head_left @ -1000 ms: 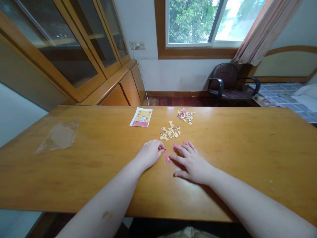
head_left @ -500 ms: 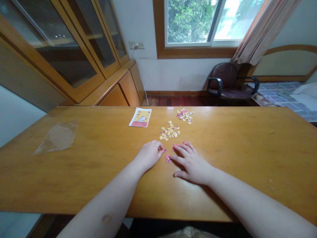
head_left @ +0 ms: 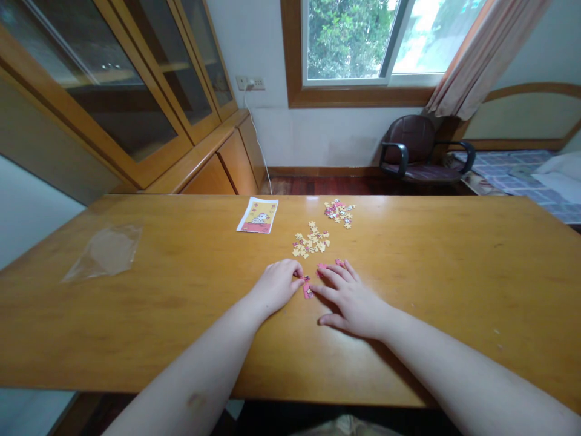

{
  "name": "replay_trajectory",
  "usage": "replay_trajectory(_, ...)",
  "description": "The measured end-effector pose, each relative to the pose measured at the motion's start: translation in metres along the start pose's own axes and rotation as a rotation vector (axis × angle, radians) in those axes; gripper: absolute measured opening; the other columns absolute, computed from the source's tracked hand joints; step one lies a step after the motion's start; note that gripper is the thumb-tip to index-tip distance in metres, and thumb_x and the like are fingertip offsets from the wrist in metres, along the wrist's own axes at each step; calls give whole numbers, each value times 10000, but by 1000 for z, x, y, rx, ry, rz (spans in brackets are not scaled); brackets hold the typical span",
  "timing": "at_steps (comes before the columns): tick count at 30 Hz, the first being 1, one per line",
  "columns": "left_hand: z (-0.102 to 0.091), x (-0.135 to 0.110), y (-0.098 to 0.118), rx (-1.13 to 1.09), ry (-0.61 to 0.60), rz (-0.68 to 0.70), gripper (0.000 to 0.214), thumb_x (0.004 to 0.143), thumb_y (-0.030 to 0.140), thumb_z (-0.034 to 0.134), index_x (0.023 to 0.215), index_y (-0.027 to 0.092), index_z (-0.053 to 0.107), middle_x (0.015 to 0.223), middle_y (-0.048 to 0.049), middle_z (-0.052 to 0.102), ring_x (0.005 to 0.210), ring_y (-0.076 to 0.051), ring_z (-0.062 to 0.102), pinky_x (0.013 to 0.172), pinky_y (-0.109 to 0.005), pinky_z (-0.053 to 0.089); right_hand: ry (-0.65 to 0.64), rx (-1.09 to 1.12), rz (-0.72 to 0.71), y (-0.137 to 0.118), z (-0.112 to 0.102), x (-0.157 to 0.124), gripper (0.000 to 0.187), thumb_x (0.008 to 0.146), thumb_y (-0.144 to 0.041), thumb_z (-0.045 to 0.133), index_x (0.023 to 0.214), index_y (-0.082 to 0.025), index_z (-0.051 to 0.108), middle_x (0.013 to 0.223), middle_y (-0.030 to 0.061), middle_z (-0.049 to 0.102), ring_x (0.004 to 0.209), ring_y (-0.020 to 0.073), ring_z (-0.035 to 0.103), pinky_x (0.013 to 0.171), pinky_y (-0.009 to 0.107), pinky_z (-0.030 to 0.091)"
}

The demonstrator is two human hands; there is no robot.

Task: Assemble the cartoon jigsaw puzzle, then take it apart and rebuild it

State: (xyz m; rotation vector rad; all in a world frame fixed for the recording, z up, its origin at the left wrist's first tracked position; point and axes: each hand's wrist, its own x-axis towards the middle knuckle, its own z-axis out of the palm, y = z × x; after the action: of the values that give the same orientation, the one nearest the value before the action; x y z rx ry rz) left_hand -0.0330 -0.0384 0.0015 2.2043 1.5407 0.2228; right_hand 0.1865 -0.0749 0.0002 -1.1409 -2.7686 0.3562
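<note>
Pinching small piece with your left hand against pink piece, frame centre; your right hand spread open; work looks early: yellow pile, mixed pile above lie loose.

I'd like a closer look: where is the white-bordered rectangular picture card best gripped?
Probably by its near edge, from the person's side, with the left hand: the card lies flat, that edge faces the hand, and yellow knobbed puzzle pieces sit off its right side.

Bare left hand and right hand; bare forearms too
A small oval mark on one forearm, by the near edge of the table; creased tan clothing below that edge.
</note>
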Motion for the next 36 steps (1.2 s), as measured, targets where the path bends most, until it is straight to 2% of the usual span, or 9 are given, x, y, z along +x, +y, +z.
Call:
replay_trajectory(5,3,2,-3,-54,0,25,54,798,234,596,848,216,607,860,2,675,800,-164,605,725,-270,436,-8,17,7,0,1,0,698,792,-652,530,1381,-287,445,1474,147,346,1353,333,258,1109,574,99)
replay_trajectory(15,0,-1,0,-18,-3,52,76,818,256,560,828,218,625,874,-13,659,811,-172,595,734,-283,435,-8,17,8,0,1,0,706,791,-655,529,1387,-289,436,1476,147,341,1357,332,254,1113,568,91)
replay_trajectory(21,-3,-5,-4,-19,17,97,161,830,309,554,929,214,638,942,-39,649,888,-193,597,786,-299,460,-7,21,9,-1,1,0,710,789,-647,539,1394,-293,426,1471,144,350,1353,332,259,1111,572,99)
replay_trajectory(28,-9,-6,-3,28,-34,173,284,883,316,498,1123,251,635,1045,-54,629,945,-191,600,865,-313,455,-14,27,11,0,3,0,704,793,-646,533,1390,-286,429,1480,146,332,1359,334,244,1112,576,81)
replay_trajectory(31,-10,-6,-3,25,-58,192,261,886,304,496,1086,258,658,1015,-50,626,931,-181,598,863,-296,452,-18,29,12,0,2,0,701,793,-646,533,1388,-290,431,1484,142,327,1360,335,243,1112,576,85)
replay_trajectory(36,-9,-8,-3,57,12,121,224,854,325,547,1014,218,661,1015,-61,640,950,-207,591,864,-319,448,-14,22,17,-2,0,0,702,792,-641,539,1392,-295,425,1473,144,346,1354,335,254,1111,575,94)
